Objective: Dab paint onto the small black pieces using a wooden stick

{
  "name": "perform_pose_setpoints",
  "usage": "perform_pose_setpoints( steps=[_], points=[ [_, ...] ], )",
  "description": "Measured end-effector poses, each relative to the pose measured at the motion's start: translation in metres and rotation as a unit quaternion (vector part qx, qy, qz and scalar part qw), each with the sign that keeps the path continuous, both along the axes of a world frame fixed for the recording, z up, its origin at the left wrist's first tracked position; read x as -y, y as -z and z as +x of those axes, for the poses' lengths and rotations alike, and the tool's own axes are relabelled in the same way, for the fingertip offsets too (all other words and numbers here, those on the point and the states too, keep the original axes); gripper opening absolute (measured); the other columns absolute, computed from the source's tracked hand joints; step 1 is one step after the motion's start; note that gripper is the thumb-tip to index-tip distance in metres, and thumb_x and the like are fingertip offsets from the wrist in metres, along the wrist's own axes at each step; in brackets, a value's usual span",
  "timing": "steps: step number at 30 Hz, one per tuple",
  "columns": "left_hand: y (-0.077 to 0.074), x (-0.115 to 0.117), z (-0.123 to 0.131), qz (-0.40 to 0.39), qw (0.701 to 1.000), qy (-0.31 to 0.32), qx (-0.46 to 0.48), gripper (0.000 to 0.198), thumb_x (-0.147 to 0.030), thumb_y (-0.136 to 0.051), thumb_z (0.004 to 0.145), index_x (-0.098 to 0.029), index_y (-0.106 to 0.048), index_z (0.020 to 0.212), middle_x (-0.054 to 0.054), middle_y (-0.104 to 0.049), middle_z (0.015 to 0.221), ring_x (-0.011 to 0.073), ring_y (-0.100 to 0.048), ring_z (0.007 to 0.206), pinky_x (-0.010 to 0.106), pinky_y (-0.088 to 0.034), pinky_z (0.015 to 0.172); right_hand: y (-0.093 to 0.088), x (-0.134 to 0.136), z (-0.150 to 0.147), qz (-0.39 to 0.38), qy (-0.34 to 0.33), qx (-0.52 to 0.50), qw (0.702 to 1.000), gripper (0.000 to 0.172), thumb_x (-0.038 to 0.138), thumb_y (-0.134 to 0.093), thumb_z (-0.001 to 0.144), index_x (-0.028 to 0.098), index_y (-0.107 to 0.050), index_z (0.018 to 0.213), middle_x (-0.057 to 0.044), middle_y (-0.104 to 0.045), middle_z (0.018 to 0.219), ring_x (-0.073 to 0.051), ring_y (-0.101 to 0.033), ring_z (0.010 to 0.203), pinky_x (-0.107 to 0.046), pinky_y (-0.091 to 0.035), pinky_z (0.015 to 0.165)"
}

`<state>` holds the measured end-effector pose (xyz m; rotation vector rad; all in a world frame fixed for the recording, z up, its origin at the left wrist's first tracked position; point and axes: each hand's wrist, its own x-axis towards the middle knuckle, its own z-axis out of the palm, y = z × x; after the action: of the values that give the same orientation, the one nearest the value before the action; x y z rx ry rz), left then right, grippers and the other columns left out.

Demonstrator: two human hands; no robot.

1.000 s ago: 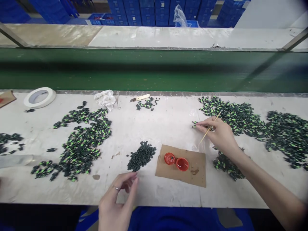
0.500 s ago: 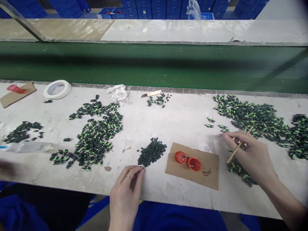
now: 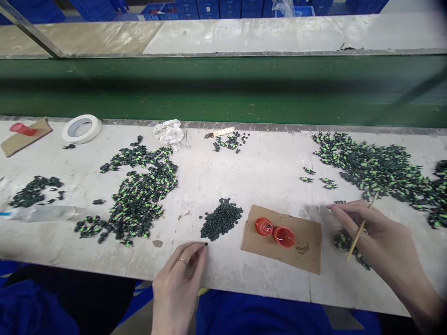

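My left hand (image 3: pixel 177 284) pinches a small black disc (image 3: pixel 206 244) between thumb and fingertip, just below a pile of similar discs (image 3: pixel 220 219). My right hand (image 3: pixel 387 244) holds a thin wooden stick (image 3: pixel 356 237) slanting across its fingers. Beneath and behind that hand lie small black-and-green pieces (image 3: pixel 342 241), partly hidden by it. Between my hands, two small red cups (image 3: pixel 284 237) rest on a piece of cardboard (image 3: pixel 303 263); the right one holds shiny liquid.
Heaps of black-and-green pieces lie at left (image 3: pixel 136 204) and right (image 3: pixel 380 163). A tape roll (image 3: pixel 81 129), crumpled tissue (image 3: pixel 169 132) and a knife-like tool (image 3: pixel 219 133) are along the back edge. A clear bottle (image 3: pixel 49 213) lies at left. Behind runs a green belt (image 3: pixel 223 88).
My right hand has shifted slightly right and down, with the stick now more upright. My left hand has moved a little left, and the disc at its fingertips shows more clearly.
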<state>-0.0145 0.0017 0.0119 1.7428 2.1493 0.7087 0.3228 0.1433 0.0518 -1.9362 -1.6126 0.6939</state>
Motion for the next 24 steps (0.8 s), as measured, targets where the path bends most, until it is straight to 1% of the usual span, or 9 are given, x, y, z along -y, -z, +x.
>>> perform_pose_setpoints(
  steps=[4,6,11,13,15,17,22,24],
  points=[
    [0.003,-0.003,-0.002,0.002,0.999,0.034,-0.023,0.009,-0.020,-0.063,0.101,-0.021,-0.070,0.107,0.005,-0.078,0.106,0.0167,-0.078,0.087,0.022,-0.058,0.079,-0.004,0.003,-0.002,-0.017,-0.004,-0.008,1.000,0.025,0.049,-0.070,0.076,0.025,-0.078,0.077,-0.008,-0.075,0.087,-0.025,-0.069,0.080,-0.031,-0.052,0.058],
    [0.003,-0.006,-0.005,0.003,0.998,0.055,-0.035,0.008,-0.020,-0.062,0.102,-0.022,-0.069,0.106,0.004,-0.078,0.104,0.0165,-0.078,0.086,0.022,-0.058,0.077,-0.002,0.004,0.000,-0.019,-0.008,-0.011,1.000,0.023,0.047,-0.070,0.077,0.026,-0.079,0.078,-0.008,-0.075,0.088,-0.025,-0.069,0.080,-0.030,-0.050,0.055],
    [-0.002,-0.017,-0.013,-0.015,0.992,0.108,-0.066,0.010,-0.020,-0.056,0.103,-0.022,-0.065,0.097,0.001,-0.077,0.093,0.0139,-0.075,0.068,0.022,-0.056,0.065,0.007,0.008,0.006,0.005,-0.031,-0.013,0.999,0.024,0.047,-0.070,0.082,0.025,-0.078,0.080,-0.007,-0.075,0.092,-0.026,-0.069,0.084,-0.035,-0.055,0.074],
    [-0.003,-0.021,-0.016,-0.028,0.988,0.127,-0.079,0.011,-0.018,-0.057,0.103,-0.023,-0.063,0.094,0.000,-0.076,0.090,0.0132,-0.075,0.065,0.021,-0.054,0.061,0.009,0.010,0.006,0.014,-0.042,-0.015,0.999,0.025,0.048,-0.070,0.084,0.024,-0.079,0.082,-0.008,-0.075,0.092,-0.026,-0.069,0.084,-0.035,-0.055,0.074],
    [-0.004,-0.023,-0.020,-0.036,0.986,0.142,-0.084,0.011,-0.018,-0.057,0.102,-0.024,-0.063,0.094,-0.001,-0.076,0.089,0.0124,-0.074,0.063,0.020,-0.053,0.059,0.008,0.012,0.006,0.023,-0.050,-0.017,0.998,0.028,0.050,-0.070,0.085,0.024,-0.079,0.081,-0.008,-0.075,0.091,-0.025,-0.069,0.083,-0.034,-0.054,0.070],
    [-0.004,-0.024,-0.023,-0.036,0.984,0.154,-0.086,0.012,-0.018,-0.056,0.103,-0.023,-0.063,0.096,-0.001,-0.077,0.088,0.0119,-0.074,0.061,0.020,-0.053,0.056,0.006,0.013,0.005,0.035,-0.054,-0.017,0.998,0.033,0.054,-0.071,0.086,0.024,-0.080,0.080,-0.008,-0.075,0.090,-0.025,-0.070,0.080,-0.033,-0.054,0.067],
    [-0.006,-0.025,-0.029,-0.050,0.980,0.169,-0.095,0.019,-0.017,-0.049,0.104,-0.022,-0.066,0.097,0.000,-0.079,0.089,0.0130,-0.075,0.058,0.022,-0.053,0.052,0.006,0.014,0.006,0.072,-0.061,-0.017,0.995,0.052,0.077,-0.069,0.084,0.027,-0.080,0.075,-0.006,-0.076,0.084,-0.023,-0.070,0.072,-0.030,-0.052,0.056],
    [-0.007,-0.027,-0.028,-0.055,0.979,0.170,-0.099,0.022,-0.016,-0.047,0.103,-0.022,-0.067,0.095,0.001,-0.079,0.088,0.0147,-0.076,0.058,0.024,-0.054,0.052,0.007,0.013,0.007,0.084,-0.064,-0.018,0.994,0.055,0.079,-0.068,0.085,0.027,-0.081,0.075,-0.005,-0.076,0.084,-0.021,-0.070,0.069,-0.029,-0.051,0.053]
  ],
)
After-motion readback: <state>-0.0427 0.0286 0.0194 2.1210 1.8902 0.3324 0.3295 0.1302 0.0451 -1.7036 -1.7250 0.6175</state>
